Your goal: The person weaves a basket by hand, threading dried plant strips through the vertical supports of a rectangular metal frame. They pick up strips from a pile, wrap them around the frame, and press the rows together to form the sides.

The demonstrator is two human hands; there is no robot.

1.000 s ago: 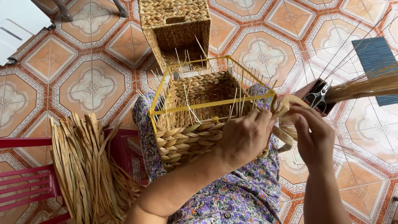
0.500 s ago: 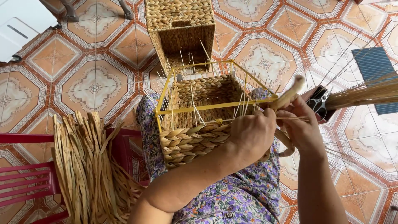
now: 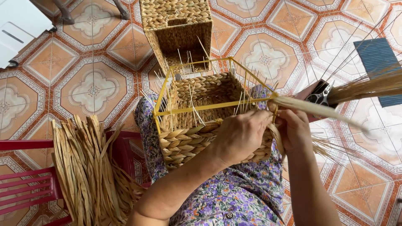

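A half-woven straw basket [image 3: 188, 142] on a yellow wire frame [image 3: 201, 109] rests on my lap, thin upright stakes sticking out of it. My left hand [image 3: 240, 136] presses against the basket's woven near wall at the right corner. My right hand [image 3: 295, 127] sits just beside that corner, fingers closed on a flat straw strand [image 3: 318, 109] that runs out to the right. The fingertips of both hands are partly hidden by each other.
A finished woven basket [image 3: 178, 29] lies on its side on the tiled floor beyond. A bundle of dried straw strips [image 3: 90, 167] lies over a red plastic stool [image 3: 25, 184] at left. Scissors [image 3: 320, 95], a straw sheaf [image 3: 368, 86] and a blue mat [image 3: 379, 62] are at right.
The strand in my right hand has swung from pointing up and right to stretching out flat to the right. My left hand stayed on the basket's corner.
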